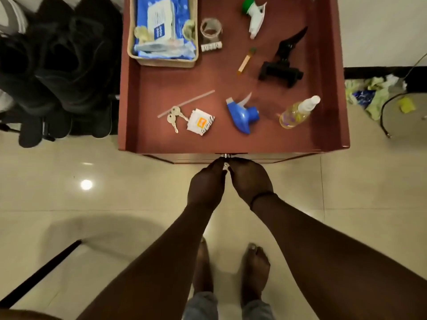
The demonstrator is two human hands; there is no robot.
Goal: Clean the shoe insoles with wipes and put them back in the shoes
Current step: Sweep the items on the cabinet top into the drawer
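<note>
Both our hands meet at the cabinet's [332,144] front edge: left hand [206,183] and right hand [250,179] pinch together around a small metal knob [224,155], fingers bunched; whether they truly grip it we cannot tell. The wipes [161,21] sit in a basket [161,61] at the top's far left corner. We judge the pack soft and light, best pinched at its flap. The dark shoes [69,65] wait left of the cabinet; insoles hidden, likely thin and floppy.
</note>
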